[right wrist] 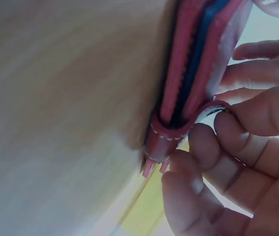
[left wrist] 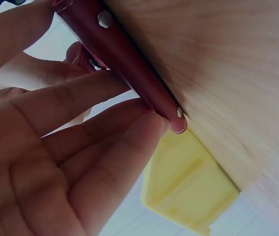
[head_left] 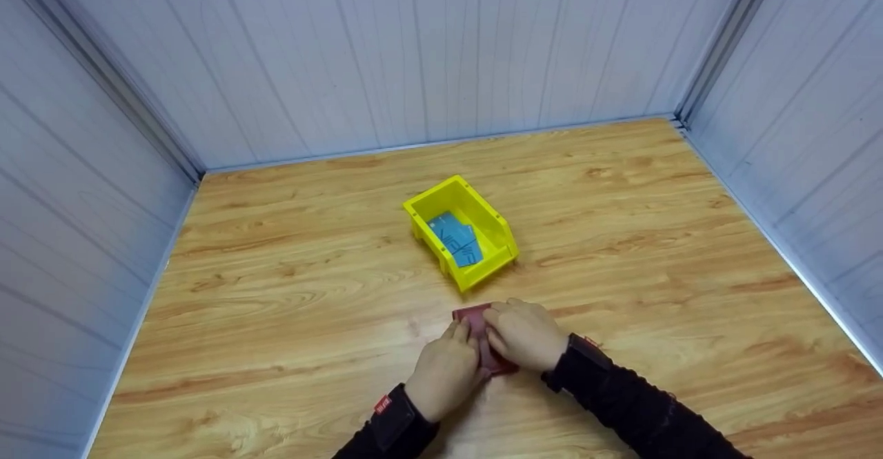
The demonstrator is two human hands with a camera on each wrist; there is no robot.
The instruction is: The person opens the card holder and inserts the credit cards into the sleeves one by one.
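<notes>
A dark red leather card wallet (head_left: 474, 314) with a strap lies on the table below both hands. My left hand (head_left: 445, 375) holds its left side, fingers along the spine (left wrist: 138, 69) and thumb at the near end. Two metal studs show on that spine. My right hand (head_left: 528, 333) pinches the stitched strap (right wrist: 165, 140), which wraps the wallet's open edge and lifts away at its end. Between the red covers, a dark blue layer (right wrist: 198, 59) shows in the right wrist view.
A yellow plastic bin (head_left: 500, 257) stands just beyond the hands, with blue cards (head_left: 452, 238) lying inside. The wood-grain table (head_left: 290, 293) has pale panel walls (head_left: 441, 52) at the back and both sides.
</notes>
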